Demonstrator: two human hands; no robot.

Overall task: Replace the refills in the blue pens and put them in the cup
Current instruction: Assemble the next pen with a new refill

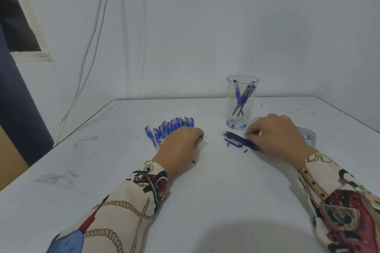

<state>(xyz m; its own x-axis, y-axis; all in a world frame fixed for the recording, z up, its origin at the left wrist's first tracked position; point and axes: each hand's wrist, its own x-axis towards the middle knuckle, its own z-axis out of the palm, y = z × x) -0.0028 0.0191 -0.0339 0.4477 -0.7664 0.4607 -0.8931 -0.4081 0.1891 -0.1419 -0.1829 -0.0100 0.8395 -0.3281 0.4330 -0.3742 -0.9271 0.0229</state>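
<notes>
Left hand point(178, 143) grip curled round pen barrel point(202, 136), open end pointing right toward refills point(238, 138) flat on desk point(205, 191), pinched by nearer right hand point(277, 133).

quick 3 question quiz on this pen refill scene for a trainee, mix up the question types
1. True or false: the clear cup already holds some blue pens.
2. Multiple choice: the row of capped blue pens lies (a) beside the left hand, (b) inside the cup, (c) under the right hand.
3. Fill in: the right hand's fingers reach down to the loose dark ______ lying on the table.

Key
1. True.
2. a.
3. Refills.
</notes>
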